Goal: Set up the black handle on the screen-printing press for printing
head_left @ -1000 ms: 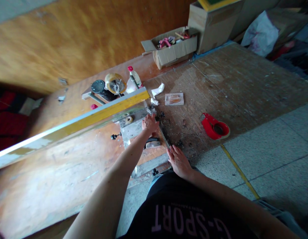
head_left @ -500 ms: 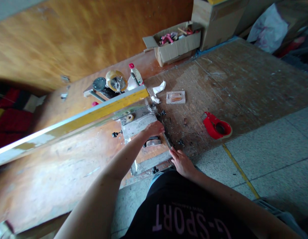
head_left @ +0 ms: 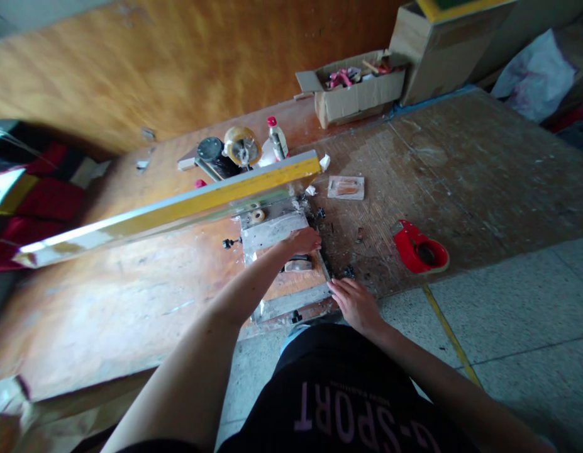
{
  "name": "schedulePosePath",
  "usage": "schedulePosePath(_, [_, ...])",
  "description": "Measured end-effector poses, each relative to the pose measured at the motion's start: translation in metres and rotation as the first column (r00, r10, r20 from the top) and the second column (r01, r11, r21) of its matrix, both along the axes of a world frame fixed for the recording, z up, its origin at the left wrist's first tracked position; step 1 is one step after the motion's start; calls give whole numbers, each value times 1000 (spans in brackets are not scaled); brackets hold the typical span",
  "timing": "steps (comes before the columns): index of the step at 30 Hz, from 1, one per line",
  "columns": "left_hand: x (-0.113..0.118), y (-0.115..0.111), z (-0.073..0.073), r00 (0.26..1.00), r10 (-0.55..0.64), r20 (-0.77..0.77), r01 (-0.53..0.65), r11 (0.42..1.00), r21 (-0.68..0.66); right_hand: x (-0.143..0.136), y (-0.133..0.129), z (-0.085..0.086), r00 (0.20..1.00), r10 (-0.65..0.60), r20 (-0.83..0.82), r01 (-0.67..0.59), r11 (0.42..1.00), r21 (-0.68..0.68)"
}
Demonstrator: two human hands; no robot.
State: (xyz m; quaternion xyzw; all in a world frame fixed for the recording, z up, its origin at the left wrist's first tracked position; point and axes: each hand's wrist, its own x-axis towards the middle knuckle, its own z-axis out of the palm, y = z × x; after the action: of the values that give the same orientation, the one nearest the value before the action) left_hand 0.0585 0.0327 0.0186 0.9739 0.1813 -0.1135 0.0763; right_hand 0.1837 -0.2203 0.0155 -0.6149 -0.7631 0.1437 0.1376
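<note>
while left hand touches strip edge | right hand touches near end

Off to my right, a red tape dispenser lay near the edge of the worktable. Ahead I saw an open cardboard box holding pink and reddish odds and ends, close beside a taller carton, with a whitish bag farther right. Ahead to my left, a red-capped bottle stood near a yellowish roll and a dark-lidded container.
</note>
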Motion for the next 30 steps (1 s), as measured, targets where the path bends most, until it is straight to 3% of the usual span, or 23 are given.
schedulePosePath(2, [0, -1, 0, 1000, -4, 1, 4, 1000, 3, -4, 6, -7, 997, 73, 19, -75, 993, 92])
schedulePosePath(5, [0, -5, 1, 1000, 17, 17, -17, 1000, 16, -5, 9, -17, 987, 153, 49, -157, 983, 92])
schedulePosePath(9, [-7, -5, 6, 987, 122, 102, -127, 991, 39, 3, 17, -12, 995, 93, -25, -91, 992, 86])
schedulePosePath(12, [-32, -1, 11, 949, 252, 188, -266, 962, 54, 8, 34, -7, 996, 45, -79, -37, 995, 97])
schedulePosePath(14, [-61, -4, 11, 873, 393, 289, -423, 905, 44, 8, 50, -10, 994, 51, -94, -43, 995, 92])
schedulePosePath(16, [-96, -18, 6, 726, 542, 424, -591, 806, -19, 7, 66, -15, 992, 80, -97, -72, 994, 79])
schedulePosePath(17, [-113, -30, 2, 653, 592, 472, -647, 760, -58, 5, 74, -19, 991, 98, -90, -92, 993, 70])
schedulePosePath(20, [-151, -77, -17, 535, 699, 475, -753, 649, -107, 1, 93, -26, 987, 157, -39, -156, 988, 18])
schedulePosePath(22, [-161, -107, -30, 470, 779, 416, -822, 558, -115, -2, 101, -29, 985, 175, -10, -175, 984, -25])
schedulePosePath(25, [-159, -135, -43, 427, 829, 361, -864, 492, -108, -4, 105, -32, 984, 178, 11, -177, 983, -58])
schedulePosePath(28, [-155, -137, -44, 408, 849, 336, -871, 472, -136, -3, 105, -33, 985, 171, 9, -171, 984, -53])
schedulePosePath(30, [-161, -130, -36, 371, 875, 311, -863, 448, -232, -1, 107, -33, 984, 176, -19, -177, 983, -44])
